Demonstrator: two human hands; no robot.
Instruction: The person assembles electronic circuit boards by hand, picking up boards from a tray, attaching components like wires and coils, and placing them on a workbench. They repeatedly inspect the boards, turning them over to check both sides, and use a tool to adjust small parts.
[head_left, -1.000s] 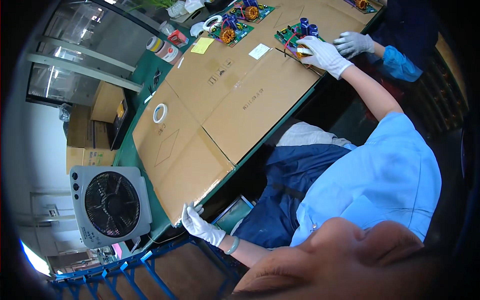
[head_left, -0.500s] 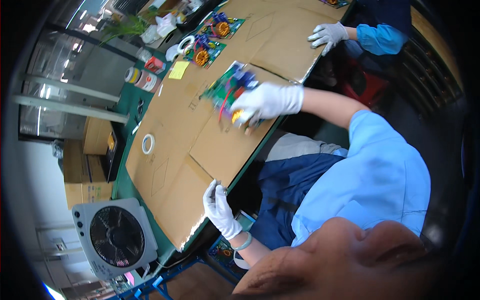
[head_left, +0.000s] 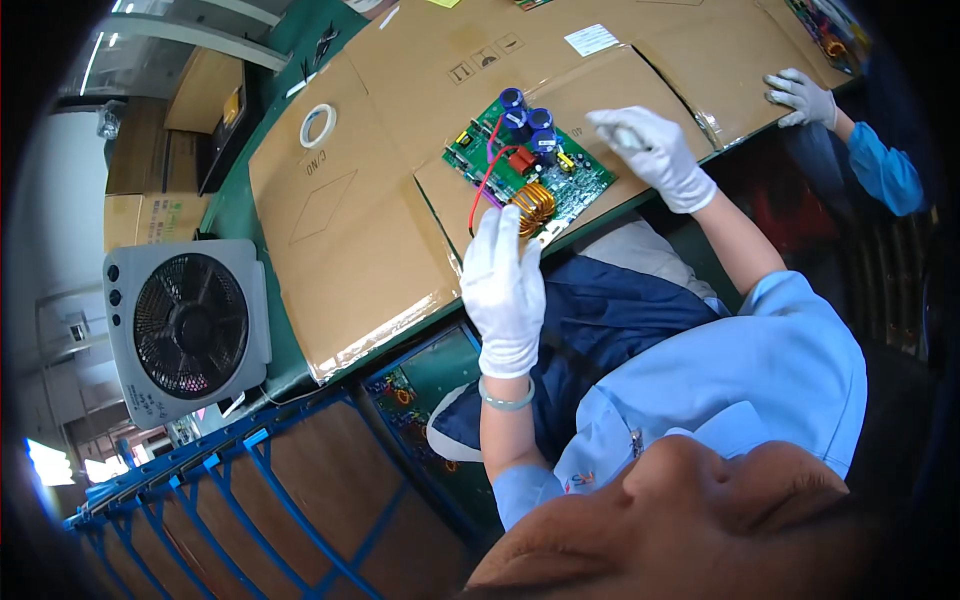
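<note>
A green circuit board (head_left: 570, 190) lies on the brown cardboard. Standing on it are blue cylindrical capacitors (head_left: 541, 120), a copper-wound ring coil (head_left: 533, 204), a small red block and a red wire. My left hand (head_left: 503, 290), in a white glove, is at the board's near left corner beside the coil. Its fingers are stretched out, and the fingertips are close to or touching the board's edge. Off the board's right side, my white-gloved right hand (head_left: 660, 160) is raised with bent fingers drawn together. A greyish patch shows between them; what it is cannot be made out.
A roll of white tape (head_left: 318, 126) lies on the cardboard (head_left: 360, 240). A grey box fan (head_left: 188, 330) stands at the left. A co-worker's gloved hand (head_left: 803, 97) rests at the table's edge on the right, near another circuit board (head_left: 832, 42). More boards (head_left: 398, 390) sit below the table.
The board, blurred in my right hand before, now lies on the cardboard, and that hand has come off it. My left hand has moved from the table's edge to the board. The view has shifted.
</note>
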